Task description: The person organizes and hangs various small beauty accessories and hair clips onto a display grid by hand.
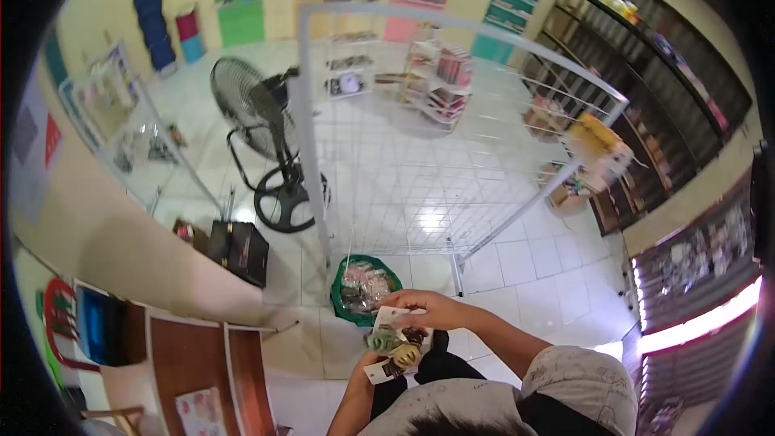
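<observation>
Close to my body I hold several claw hair clips on white cards. One clip is green [380,340], another is pale yellow [406,355], and darker brown ones show beside them. My left hand [367,368] grips the cards from the lower left, its fingers partly hidden behind them. My right hand [425,308] reaches over the top, fingers bent at the upper edge of a white card [391,316]. Just beyond my hands, a green basket [337,304] on the tiled floor holds small plastic-wrapped packets.
A white wire grid rack [311,129] stands ahead, behind the basket. Left of it are a floor fan [254,109] and a black case [239,252]. Wooden shelving [190,355] is at lower left. A small display stand [437,85] and wall shelves lie farther back.
</observation>
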The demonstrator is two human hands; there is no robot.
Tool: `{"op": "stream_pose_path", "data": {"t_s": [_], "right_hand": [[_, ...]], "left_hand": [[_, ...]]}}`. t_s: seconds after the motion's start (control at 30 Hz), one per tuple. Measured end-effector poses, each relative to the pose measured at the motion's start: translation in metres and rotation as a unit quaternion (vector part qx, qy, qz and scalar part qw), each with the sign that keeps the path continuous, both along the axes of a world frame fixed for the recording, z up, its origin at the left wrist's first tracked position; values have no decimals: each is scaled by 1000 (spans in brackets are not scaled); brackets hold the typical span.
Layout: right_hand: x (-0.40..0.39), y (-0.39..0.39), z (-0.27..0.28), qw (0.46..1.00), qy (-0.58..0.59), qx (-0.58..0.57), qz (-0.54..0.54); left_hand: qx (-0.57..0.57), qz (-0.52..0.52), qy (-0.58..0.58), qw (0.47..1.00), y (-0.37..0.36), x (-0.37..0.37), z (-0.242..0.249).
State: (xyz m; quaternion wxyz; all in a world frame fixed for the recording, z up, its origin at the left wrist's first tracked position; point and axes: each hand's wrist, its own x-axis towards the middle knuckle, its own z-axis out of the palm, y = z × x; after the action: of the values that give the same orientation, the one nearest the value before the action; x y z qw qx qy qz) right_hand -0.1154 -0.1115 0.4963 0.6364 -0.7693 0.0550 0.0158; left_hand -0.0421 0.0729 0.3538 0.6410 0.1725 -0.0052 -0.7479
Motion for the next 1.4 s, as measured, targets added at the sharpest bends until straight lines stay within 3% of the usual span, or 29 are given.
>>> {"op": "stream_pose_path", "data": {"t_s": [0.03,0.13,0.2,0.27,0.33,0.43,0.53,0.67,0.8,0.97,1.17,1.27,1.3,1.37,1.4], "right_hand": [[-6,5,36,992,80,81,-56],[-30,1,82,969,56,158,-180],[-44,-7,102,953,-48,81,-288],[-50,-17,132,888,-160,234,-361],[-54,-25,180,875,-208,194,-390],[-54,-54,203,816,-237,-11,-527],[-54,-75,215,784,-278,-32,-554],[-52,-90,220,783,-278,-37,-555],[-51,-105,212,790,-278,-30,-545],[-40,-125,195,790,-295,-24,-537],[17,-210,173,766,-279,-144,-561],[33,-224,143,646,-386,-222,-620],[20,-202,145,675,-381,-120,-621],[-4,-157,137,719,-337,-79,-602],[-14,-144,115,804,-306,-56,-506]], "left_hand": [[-7,-1,-3,1000,-3,5,23],[-75,-31,12,997,-18,12,78],[-161,-78,52,983,-24,11,90],[-170,-59,108,978,-26,3,126],[-152,-76,96,981,-26,-3,124],[-136,-90,61,985,-36,-10,135],[-146,-96,50,983,-45,-17,141],[-148,-71,39,986,-54,-24,153],[-144,-12,-48,988,-58,-29,157],[-80,60,-52,994,-44,-31,155],[-61,65,-77,993,-58,-24,160],[-53,82,-71,993,-85,-25,190],[-46,80,-81,992,-91,-20,192],[-33,77,-99,992,-99,-10,194],[-18,87,-139,986,-105,-5,197]]}}
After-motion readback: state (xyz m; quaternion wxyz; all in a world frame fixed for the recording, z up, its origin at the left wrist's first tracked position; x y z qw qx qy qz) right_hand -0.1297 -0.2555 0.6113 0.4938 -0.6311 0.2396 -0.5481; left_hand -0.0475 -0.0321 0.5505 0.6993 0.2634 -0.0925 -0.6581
